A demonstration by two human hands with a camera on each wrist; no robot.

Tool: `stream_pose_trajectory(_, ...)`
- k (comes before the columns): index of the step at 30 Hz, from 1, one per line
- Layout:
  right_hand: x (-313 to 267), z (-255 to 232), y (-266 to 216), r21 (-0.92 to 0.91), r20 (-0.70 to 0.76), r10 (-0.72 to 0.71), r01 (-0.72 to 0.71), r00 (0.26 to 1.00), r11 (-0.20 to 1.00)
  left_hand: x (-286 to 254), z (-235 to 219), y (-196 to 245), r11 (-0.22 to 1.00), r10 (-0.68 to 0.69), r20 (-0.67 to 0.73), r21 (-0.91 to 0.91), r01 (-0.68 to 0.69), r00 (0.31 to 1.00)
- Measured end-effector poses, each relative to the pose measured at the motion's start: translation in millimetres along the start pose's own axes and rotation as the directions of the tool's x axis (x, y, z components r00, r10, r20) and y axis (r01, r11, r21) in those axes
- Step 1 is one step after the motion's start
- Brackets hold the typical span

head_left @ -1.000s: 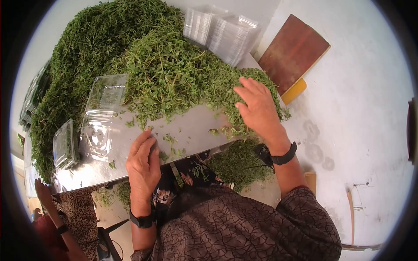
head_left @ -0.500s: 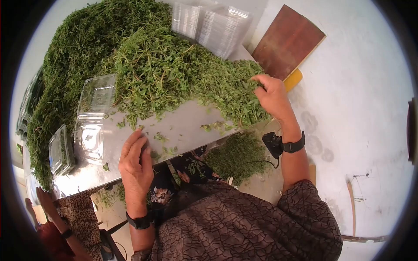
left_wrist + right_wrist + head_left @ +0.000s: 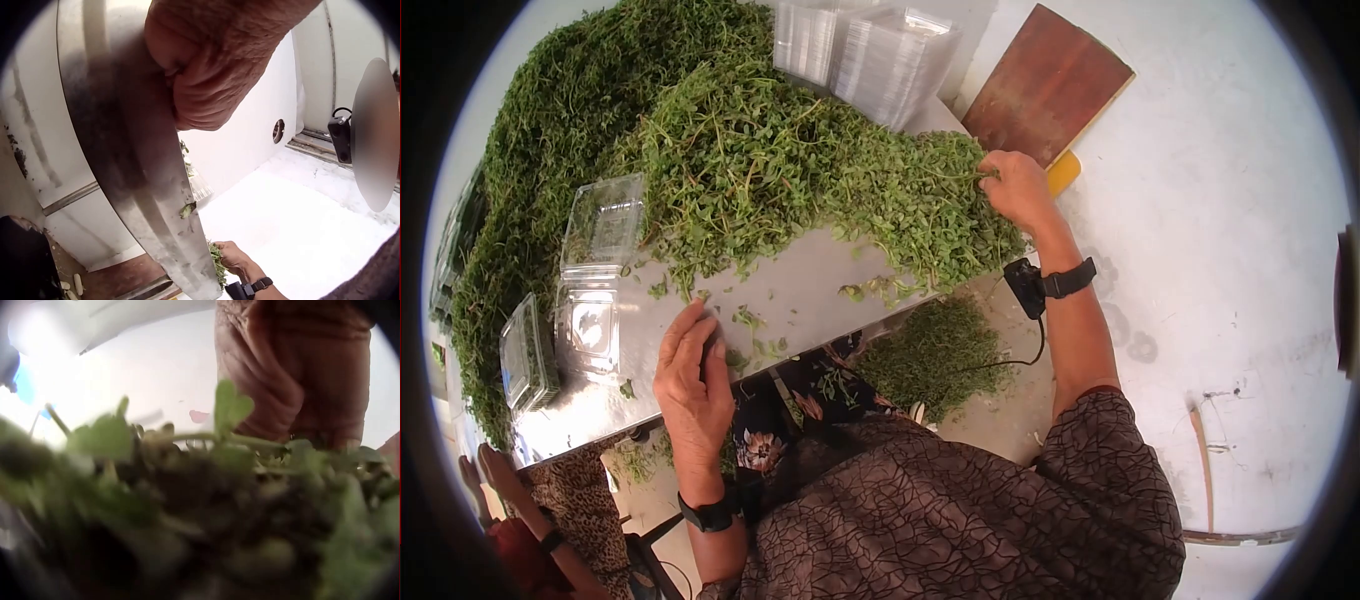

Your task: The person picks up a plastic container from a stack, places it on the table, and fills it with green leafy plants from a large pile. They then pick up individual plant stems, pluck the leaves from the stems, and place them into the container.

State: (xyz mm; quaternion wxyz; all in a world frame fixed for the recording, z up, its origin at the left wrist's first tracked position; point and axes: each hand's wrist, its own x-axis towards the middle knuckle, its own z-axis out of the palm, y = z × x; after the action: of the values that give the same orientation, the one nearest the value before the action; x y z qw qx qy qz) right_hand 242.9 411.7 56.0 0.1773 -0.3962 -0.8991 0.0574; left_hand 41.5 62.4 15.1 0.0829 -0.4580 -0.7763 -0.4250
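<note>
1. Table [image 3: 800, 290]: metal, shiny; glare toward its left end.
2. Floor [image 3: 1015, 415] below: beige-grey.
3. White surface [image 3: 1220, 250], right: smudged; wall or floor unclear.
4. Board [image 3: 1045, 90]: red-brown, tilted, near table's far right corner.
5. Wall [image 3: 240, 156], left wrist view: white, round hole [image 3: 279, 131].
6. Light: bright, washed out upper left, right wrist view.

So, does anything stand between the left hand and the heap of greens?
No obstacle is visible. Between the left hand and the heap of greens there is only metal tabletop with a few loose leaves.
</note>
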Motion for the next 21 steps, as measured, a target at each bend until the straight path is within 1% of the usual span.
stream_pose_trajectory(2, -4, -12, -9, 0.025, 0.013, 0.012, -0.012, 1.0, 1.0, 0, -1, 2, 1.0, -0.004, 0.005, 0.005, 0.003, 1.0)
stream_pose_trajectory(4, -7, -22, -17, 0.317, -0.086, 0.065, -0.035, 0.994, 0.948, 1, -1, 2, 1.0, -0.004, 0.007, 0.006, 0.004, 1.0)
stream_pose_trajectory(5, -10, -25, -20, 0.314, -0.086, 0.067, -0.037, 0.994, 0.949, 0, -1, 2, 1.0, -0.02, 0.02, -0.007, 0.02, 1.0)
stream_pose_trajectory(7, -16, -28, -25, 0.523, -0.043, 0.147, -0.103, 0.988, 0.846, 0, -2, 1, 0.999, -0.037, 0.035, -0.024, 0.038, 0.999)
stream_pose_trajectory(8, -19, -26, -24, 0.52, -0.043, 0.147, -0.104, 0.988, 0.848, 0, -2, 1, 0.999, -0.037, 0.039, -0.011, 0.038, 0.999)
stream_pose_trajectory(10, -24, -18, -21, 0.427, -0.078, -0.069, 0.096, 0.995, 0.899, -1, -2, 1, 0.999, -0.042, 0.04, -0.001, 0.042, 0.998)
stream_pose_trajectory(11, -26, -16, -21, 0.425, -0.076, -0.074, 0.1, 0.994, 0.9, -1, -2, 0, 1.0, -0.016, 0.027, 0.006, 0.016, 0.999)
stream_pose_trajectory(12, -29, -14, -21, 0.466, -0.096, -0.025, 0.067, 0.995, 0.882, -1, -2, -1, 1.0, 0.008, 0.014, 0.014, -0.008, 1.0)
stream_pose_trajectory(13, -31, -13, -22, 0.508, -0.115, 0.027, 0.036, 0.993, 0.861, -2, -2, -2, 1.0, 0.003, 0.009, 0.016, -0.004, 1.0)
stream_pose_trajectory(14, -32, -14, -24, 0.508, -0.114, 0.023, 0.039, 0.993, 0.861, -2, -2, -2, 1.0, 0.007, 0.012, 0.008, -0.007, 1.0)
stream_pose_trajectory(16, -36, -18, -26, 0.363, -0.114, 0.029, 0.014, 0.993, 0.932, -2, -1, -1, 1.0, 0.013, 0.014, -0.002, -0.013, 1.0)
stream_pose_trajectory(17, -39, -17, -27, 0.361, -0.115, 0.028, 0.016, 0.993, 0.932, -2, -1, 0, 1.0, -0.003, 0.015, -0.012, 0.003, 1.0)
stream_pose_trajectory(19, -43, -13, -31, 0.258, -0.163, -0.06, 0.101, 0.985, 0.961, -3, -1, 1, 1.0, -0.023, 0.01, -0.021, 0.023, 1.0)
stream_pose_trajectory(20, -42, -13, -35, 0.258, -0.163, -0.065, 0.106, 0.985, 0.96, -3, -1, 1, 1.0, -0.019, 0.011, -0.016, 0.019, 1.0)
stream_pose_trajectory(21, -42, -14, -39, 0.228, -0.07, -0.031, 0.046, 0.997, 0.972, -2, -1, 2, 1.0, -0.015, 0.012, -0.011, 0.015, 1.0)
